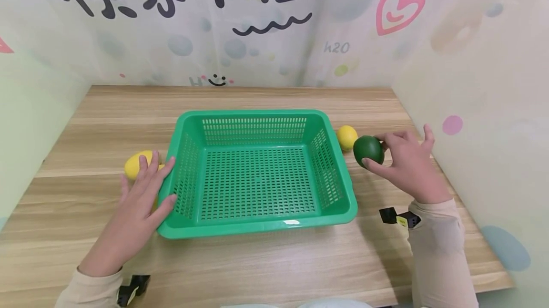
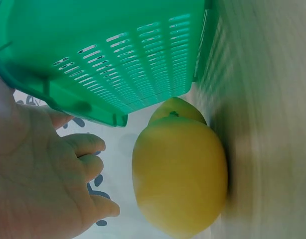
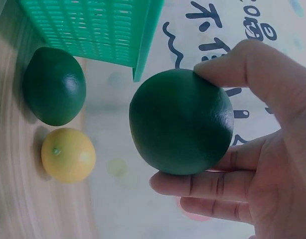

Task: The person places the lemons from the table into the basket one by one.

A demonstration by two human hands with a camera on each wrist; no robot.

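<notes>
A green plastic basket [image 1: 257, 229] with slotted walls stands in the middle of the table, with nothing in it. My left hand [image 1: 143, 203] rests at its left rim, fingers spread and fairly straight, the index fingertip and thumb on the rim. Beneath that hand, beside the basket, lie two yellow fruits like lemons; the nearer yellow fruit [image 2: 180, 174] partly hides the yellow fruit behind [image 2: 177, 108]. To the right of the basket, my right hand [image 1: 405, 165] holds a round dark green fruit [image 3: 180, 122] between thumb and fingers, raised off the table.
Next to the basket's right side, a small yellow fruit [image 3: 68, 155] and a second dark green fruit [image 3: 54, 86] lie on the wooden table [image 1: 274, 270]. A printed wall covering [image 1: 274, 60] closes off the back, and walls stand at both sides.
</notes>
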